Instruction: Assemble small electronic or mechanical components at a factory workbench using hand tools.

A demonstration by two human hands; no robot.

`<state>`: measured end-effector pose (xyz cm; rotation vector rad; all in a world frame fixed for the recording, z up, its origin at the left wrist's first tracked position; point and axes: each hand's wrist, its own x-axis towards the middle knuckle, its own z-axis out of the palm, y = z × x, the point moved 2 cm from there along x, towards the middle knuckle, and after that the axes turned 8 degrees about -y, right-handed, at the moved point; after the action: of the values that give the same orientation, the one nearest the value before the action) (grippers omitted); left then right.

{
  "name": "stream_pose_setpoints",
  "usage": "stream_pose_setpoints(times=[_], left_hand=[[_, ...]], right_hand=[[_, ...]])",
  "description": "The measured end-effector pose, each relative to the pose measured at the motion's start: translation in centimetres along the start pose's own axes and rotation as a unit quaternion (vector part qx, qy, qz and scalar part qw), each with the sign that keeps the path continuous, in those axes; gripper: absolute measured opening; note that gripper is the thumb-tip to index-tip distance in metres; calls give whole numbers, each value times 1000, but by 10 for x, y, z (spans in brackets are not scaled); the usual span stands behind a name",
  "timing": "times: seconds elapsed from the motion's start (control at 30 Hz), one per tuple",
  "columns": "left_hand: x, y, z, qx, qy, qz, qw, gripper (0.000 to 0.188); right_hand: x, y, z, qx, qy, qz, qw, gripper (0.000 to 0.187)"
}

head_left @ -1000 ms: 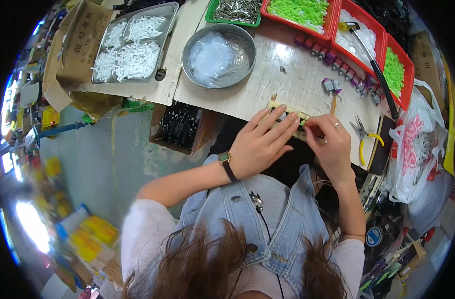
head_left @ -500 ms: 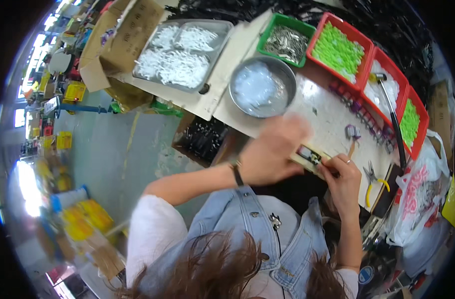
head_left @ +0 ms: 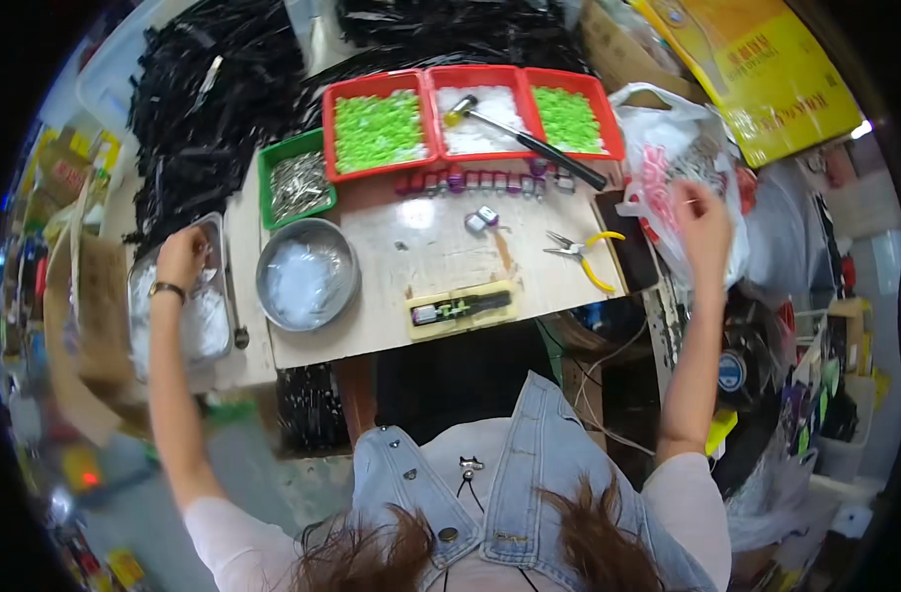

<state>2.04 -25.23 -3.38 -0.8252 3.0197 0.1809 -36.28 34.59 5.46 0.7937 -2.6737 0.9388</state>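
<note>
Arms spread wide: left hand (head_left: 181,259) dips into the rectangular metal tray of white parts (head_left: 179,306), right hand (head_left: 702,212) pinches something tiny at the white plastic bag (head_left: 668,163). Parts-fetching appears under way; next, both likely return to the yellow jig block (head_left: 462,308) on the surface (head_left: 421,247).

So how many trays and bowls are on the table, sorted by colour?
Red trays: 3
Green trays: 1
Silver round bowls: 1
Silver metal trays: 1, under the left hand
Total: 6
</note>
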Motion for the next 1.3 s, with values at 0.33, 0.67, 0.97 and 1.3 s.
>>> stream_pose_setpoints(times=[0.33, 0.67, 0.97, 1.3], left_hand=[[-2, -7, -14, -80, 159, 34, 984, 7], [-60, 126, -80, -314, 62, -100, 942, 11], [-85, 220, -31, -211, -75, 23, 974, 8], [-81, 231, 11, -285, 55, -9, 957, 13]], right_hand=[[117, 232, 3, -282, -79, 30, 956, 29], [109, 190, -17, 109, 14, -29, 994, 31], [-26, 43, 1, 394, -22, 102, 913, 30], [-77, -74, 108, 554, -273, 82, 782, 29]])
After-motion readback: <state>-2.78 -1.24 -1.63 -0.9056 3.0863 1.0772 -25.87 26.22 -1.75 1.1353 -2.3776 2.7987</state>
